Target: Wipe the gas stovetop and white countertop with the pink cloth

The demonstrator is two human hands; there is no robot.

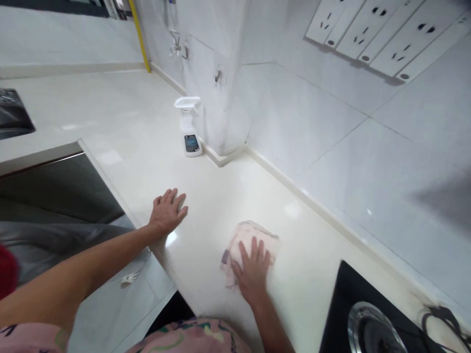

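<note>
My right hand lies flat, fingers spread, pressing down on a pale pink cloth on the cream worktop. My left hand rests palm down on the worktop near its front edge, fingers stretched out and holding nothing. A white spray bottle with a dark label stands upright by the tiled wall corner, well beyond both hands.
A black hob with a steel burner ring sits at the lower right. White wall tiles and a row of sockets rise behind. A dark sink is at far left. Below the worktop edge are cabinet fronts.
</note>
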